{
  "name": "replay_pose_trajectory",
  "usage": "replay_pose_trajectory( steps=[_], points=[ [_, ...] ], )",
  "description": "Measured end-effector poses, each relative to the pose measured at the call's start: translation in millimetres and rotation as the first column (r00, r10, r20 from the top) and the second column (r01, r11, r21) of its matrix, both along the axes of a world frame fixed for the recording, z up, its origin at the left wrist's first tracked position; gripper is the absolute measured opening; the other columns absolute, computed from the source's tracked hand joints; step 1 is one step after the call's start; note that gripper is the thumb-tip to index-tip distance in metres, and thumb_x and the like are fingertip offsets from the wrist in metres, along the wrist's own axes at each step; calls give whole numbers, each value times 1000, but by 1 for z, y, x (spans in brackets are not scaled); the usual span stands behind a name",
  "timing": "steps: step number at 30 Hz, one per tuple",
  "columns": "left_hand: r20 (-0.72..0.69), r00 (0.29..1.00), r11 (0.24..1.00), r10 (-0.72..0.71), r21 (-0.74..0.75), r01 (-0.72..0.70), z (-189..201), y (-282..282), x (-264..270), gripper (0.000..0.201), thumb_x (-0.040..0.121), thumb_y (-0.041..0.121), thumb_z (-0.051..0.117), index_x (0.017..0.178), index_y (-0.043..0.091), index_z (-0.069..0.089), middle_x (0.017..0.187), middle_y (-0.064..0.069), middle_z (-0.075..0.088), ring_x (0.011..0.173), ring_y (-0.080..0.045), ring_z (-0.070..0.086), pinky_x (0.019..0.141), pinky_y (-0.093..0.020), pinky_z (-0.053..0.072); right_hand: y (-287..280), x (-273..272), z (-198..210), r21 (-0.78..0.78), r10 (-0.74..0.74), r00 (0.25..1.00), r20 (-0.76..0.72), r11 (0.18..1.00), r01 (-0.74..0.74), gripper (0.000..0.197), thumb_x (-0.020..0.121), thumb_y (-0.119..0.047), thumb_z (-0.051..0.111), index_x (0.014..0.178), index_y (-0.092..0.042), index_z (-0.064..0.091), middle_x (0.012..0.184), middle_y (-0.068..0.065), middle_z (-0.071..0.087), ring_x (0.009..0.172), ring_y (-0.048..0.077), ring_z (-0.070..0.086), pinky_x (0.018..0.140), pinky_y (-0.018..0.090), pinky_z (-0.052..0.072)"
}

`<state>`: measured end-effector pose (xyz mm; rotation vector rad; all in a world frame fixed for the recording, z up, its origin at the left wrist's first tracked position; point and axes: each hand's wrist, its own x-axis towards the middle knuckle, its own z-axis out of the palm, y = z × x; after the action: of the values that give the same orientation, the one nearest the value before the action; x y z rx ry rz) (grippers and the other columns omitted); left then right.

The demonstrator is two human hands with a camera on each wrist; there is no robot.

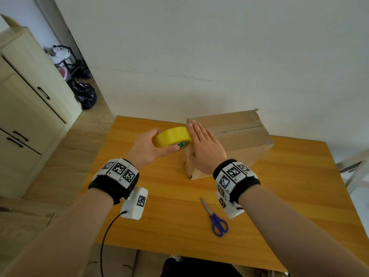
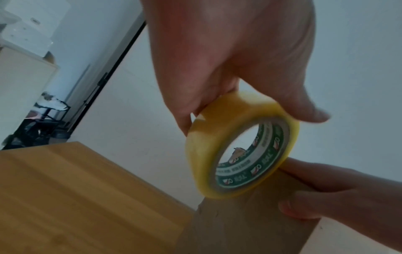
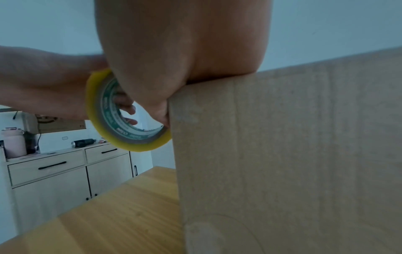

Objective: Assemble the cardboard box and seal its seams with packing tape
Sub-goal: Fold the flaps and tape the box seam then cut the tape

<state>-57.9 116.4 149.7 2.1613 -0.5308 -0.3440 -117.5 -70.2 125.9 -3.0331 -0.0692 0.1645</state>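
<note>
A closed brown cardboard box point(image 1: 239, 136) stands on the wooden table point(image 1: 159, 216), a centre seam running along its top. My left hand point(image 1: 147, 148) grips a yellow tape roll point(image 1: 171, 136) with a green-printed core, held at the box's left top edge. The roll point(image 2: 239, 146) shows its open core in the left wrist view, fingers point(image 2: 189, 110) and thumb around its rim. My right hand point(image 1: 203, 144) lies flat on the box's top left end, fingers straight, thumb down the near side. In the right wrist view the roll point(image 3: 104, 116) sits just left of the box point(image 3: 282, 154).
Blue-handled scissors point(image 1: 215, 218) lie on the table near the front, right of centre. A pale cabinet point(image 1: 26, 100) stands to the left, a black bag point(image 1: 85, 94) on the floor beyond it. A white wall rises right behind the table.
</note>
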Motion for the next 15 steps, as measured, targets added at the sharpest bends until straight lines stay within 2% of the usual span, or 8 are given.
replay_pose_trajectory(
  steps=[1,3,6,7,9,11,13,15],
  points=[
    [-19,999,999,-38,31,39,1,-3,-1,68,57,66,71,97,12,57,83,-3,62,72,-12,56,62,-25,46,-1,-1,0,5,3,1000,2,1000,-3,74,97,-31,35,150,-12,-13,159,5,-15,146,18,-11,120,34,-2],
    [-115,990,997,-82,1,83,1,-7,-4,69,60,70,63,101,15,57,86,0,64,80,-12,62,66,-22,50,-5,-1,-1,11,15,1000,8,1000,-15,76,96,-32,38,150,-14,-12,159,3,-13,146,16,-10,120,33,-2],
    [-212,974,995,-79,-71,65,-2,-11,-3,86,67,71,53,127,10,50,117,-3,62,105,-19,60,85,-29,52,-14,-3,0,21,57,998,13,998,-58,77,94,-29,41,151,-18,-9,159,1,-12,146,15,-9,119,32,-2],
    [-214,975,997,-62,-57,51,-1,-11,-2,87,72,69,52,135,10,45,125,-5,58,110,-19,58,86,-28,51,-18,-4,1,20,73,997,12,997,-73,75,94,-27,40,151,-19,-8,159,1,-11,146,15,-9,119,32,-2],
    [-187,981,998,-57,-22,53,0,-14,0,71,82,54,51,135,8,44,123,-6,58,105,-18,59,73,-15,49,-24,-6,2,13,94,996,3,995,-94,72,95,-24,38,151,-20,-7,159,1,-11,146,15,-8,119,32,-2],
    [-157,983,995,-100,-12,99,3,-19,1,51,87,43,52,124,7,53,103,1,63,90,-12,63,56,-8,46,-28,-7,3,10,102,995,-9,995,-102,72,95,-23,39,151,-19,-8,159,1,-11,146,15,-8,119,32,-3],
    [-140,982,992,-128,2,129,6,-23,1,39,90,38,51,116,10,57,91,8,62,78,-2,61,53,-7,47,-31,-6,4,14,106,994,-18,994,-106,72,96,-22,39,150,-19,-8,159,0,-11,146,15,-9,118,31,-4],
    [-139,980,988,-140,51,148,2,-23,3,38,90,41,52,109,10,60,91,-1,66,74,-9,64,53,-15,51,-34,-5,5,14,102,994,-30,995,-102,71,97,-24,38,150,-19,-9,159,0,-12,146,14,-10,116,29,-6]
  ],
)
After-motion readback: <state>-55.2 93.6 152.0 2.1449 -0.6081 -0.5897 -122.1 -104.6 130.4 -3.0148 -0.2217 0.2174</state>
